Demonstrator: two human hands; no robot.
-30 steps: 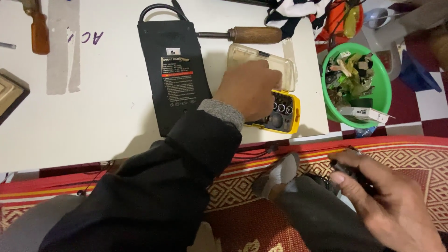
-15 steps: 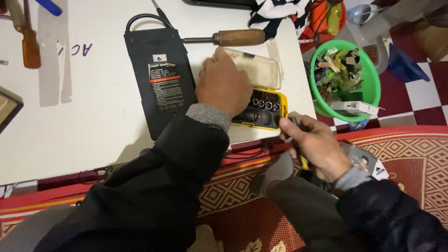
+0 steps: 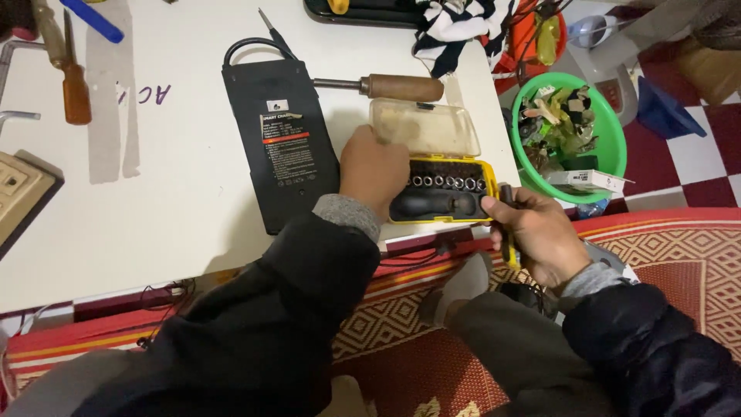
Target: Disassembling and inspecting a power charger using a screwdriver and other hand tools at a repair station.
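My left hand (image 3: 374, 170) presses flat on the yellow bit case (image 3: 441, 193), holding nothing. My right hand (image 3: 540, 235) grips a screwdriver (image 3: 507, 232) tight. I should keep the case still and push the tool in straight.

Bright, even overhead light; soft shadows under hands; mild glare on tabletop (image 3: 193, 193); focus sharp.

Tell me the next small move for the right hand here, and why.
Probably bring the screwdriver in the right hand over the yellow bit case. The case lies open, the left hand steadies it, and the tool already sits at its right edge.
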